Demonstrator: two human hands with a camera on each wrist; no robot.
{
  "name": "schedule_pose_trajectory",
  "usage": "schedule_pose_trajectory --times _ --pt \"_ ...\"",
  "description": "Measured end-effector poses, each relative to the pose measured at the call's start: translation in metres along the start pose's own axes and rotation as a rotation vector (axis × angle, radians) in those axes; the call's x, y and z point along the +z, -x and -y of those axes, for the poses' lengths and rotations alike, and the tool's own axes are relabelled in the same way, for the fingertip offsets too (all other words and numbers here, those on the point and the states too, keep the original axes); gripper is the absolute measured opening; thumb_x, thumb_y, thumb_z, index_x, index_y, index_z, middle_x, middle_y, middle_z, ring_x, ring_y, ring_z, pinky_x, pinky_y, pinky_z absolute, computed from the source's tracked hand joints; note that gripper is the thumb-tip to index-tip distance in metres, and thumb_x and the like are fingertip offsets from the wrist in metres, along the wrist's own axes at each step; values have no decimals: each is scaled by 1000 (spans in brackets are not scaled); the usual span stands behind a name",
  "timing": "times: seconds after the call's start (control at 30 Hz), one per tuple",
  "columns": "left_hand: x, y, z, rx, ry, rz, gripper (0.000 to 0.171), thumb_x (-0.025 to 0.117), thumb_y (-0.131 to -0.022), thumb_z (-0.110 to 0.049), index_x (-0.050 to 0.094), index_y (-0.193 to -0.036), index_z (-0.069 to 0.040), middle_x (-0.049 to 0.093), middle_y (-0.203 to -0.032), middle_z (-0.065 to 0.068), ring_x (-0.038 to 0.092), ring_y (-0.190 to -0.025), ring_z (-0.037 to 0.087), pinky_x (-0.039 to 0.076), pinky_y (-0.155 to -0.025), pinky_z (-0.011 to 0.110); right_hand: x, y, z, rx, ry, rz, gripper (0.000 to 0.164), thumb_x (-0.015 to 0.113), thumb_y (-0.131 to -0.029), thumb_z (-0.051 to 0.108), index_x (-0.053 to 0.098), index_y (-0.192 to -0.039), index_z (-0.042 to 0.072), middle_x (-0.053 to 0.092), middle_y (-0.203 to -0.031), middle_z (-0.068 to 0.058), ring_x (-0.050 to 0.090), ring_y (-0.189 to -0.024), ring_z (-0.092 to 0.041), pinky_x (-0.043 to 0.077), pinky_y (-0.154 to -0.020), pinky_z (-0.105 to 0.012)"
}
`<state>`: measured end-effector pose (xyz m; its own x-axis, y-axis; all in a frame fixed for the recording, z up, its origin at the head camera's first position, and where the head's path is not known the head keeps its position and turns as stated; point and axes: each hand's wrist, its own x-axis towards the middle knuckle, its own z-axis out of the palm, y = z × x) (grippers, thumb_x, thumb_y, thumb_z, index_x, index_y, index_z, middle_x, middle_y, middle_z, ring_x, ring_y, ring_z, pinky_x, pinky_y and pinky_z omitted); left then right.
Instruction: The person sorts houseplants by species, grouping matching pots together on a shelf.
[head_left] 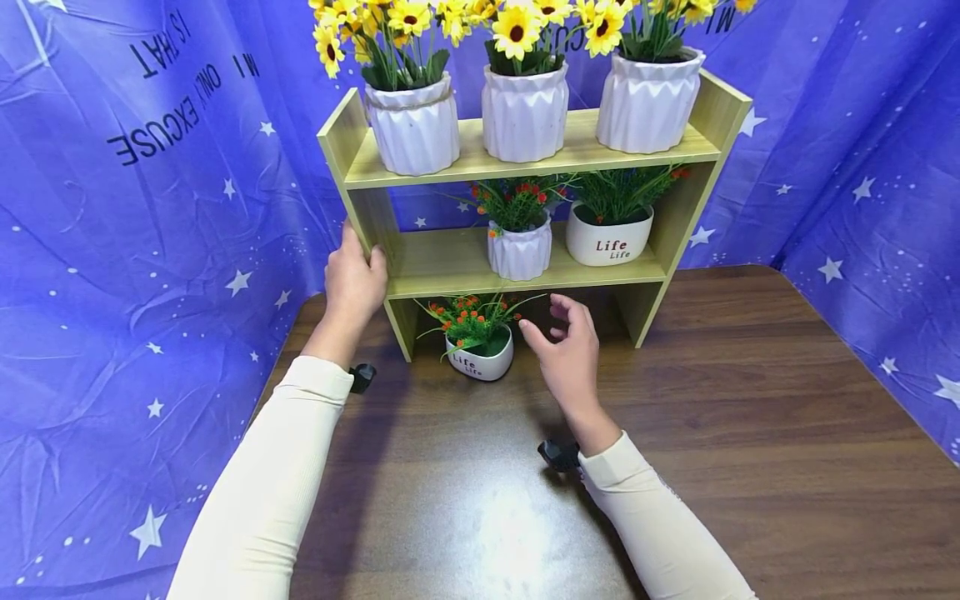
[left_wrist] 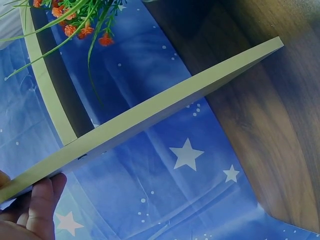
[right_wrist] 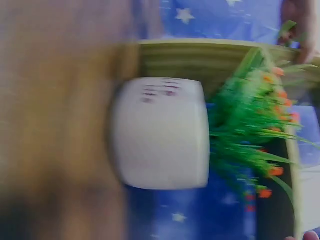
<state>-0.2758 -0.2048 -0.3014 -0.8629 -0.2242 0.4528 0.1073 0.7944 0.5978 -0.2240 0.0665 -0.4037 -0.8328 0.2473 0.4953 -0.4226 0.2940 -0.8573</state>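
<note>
My left hand [head_left: 352, 282] grips the left side panel of a light wooden shelf [head_left: 442, 260] at middle-shelf height. In the left wrist view its fingers [left_wrist: 41, 202] lie against the outer face of that panel. My right hand [head_left: 570, 354] is held over the table, fingers loosely bent and nothing between them. Left of it, a white "Life" pot [head_left: 480, 364] with a green plant and orange flowers [head_left: 470, 317] stands on the table at the foot of the shelf. The right wrist view shows this pot [right_wrist: 162, 135] blurred, with only fingertips [right_wrist: 310, 235] at the lower right corner.
Three white fluted pots [head_left: 525, 117] with yellow sunflowers line the top shelf. On the middle shelf are a small fluted pot [head_left: 520, 252] with red flowers and an oval "Life" pot [head_left: 609, 242]. A blue star-printed cloth [head_left: 150, 350] surrounds the brown wooden table [head_left: 750, 417].
</note>
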Motion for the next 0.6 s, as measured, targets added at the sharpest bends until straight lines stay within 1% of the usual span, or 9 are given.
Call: schedule_pose_trajectory --times 0.1,0.2,0.3,0.47,0.6 --pt "0 -1 -1 0 0 -4 45 53 -98 -18 42 -140 -7 62 -118 33 58 -109 54 43 -91 60 4 13 -13 74 30 68 57 81 -81 18 57 -128 -3 57 -122 -20 56 -113 -32 50 -89 -50" --pt "1 0 0 -3 -3 -6 45 53 -97 -18 42 -140 -7 62 -118 33 58 -109 54 42 -91 60 13 22 -25 156 80 165 64 82 -81 20 53 -132 -3 54 -127 -21 54 -117 -36 49 -91 -49" --pt "1 0 0 1 -5 -7 45 53 -97 -18 42 -140 -7 62 -118 34 58 -108 54 43 -91 61 23 27 -35 207 129 244 69 83 -80 24 51 -135 -3 53 -131 -22 53 -120 -37 46 -96 -47" --pt "1 0 1 2 -3 -6 46 53 -98 -18 41 -141 -7 63 -117 34 59 -107 54 43 -89 61 39 29 -47 224 169 301 73 84 -78 26 49 -134 -6 54 -128 -24 53 -119 -36 42 -100 -47" --pt "1 0 1 0 1 -3 48 53 -98 -19 40 -143 -9 63 -118 33 59 -109 53 43 -90 61 51 29 -52 196 143 285 73 84 -75 24 49 -131 -8 55 -122 -24 55 -114 -36 44 -97 -46"
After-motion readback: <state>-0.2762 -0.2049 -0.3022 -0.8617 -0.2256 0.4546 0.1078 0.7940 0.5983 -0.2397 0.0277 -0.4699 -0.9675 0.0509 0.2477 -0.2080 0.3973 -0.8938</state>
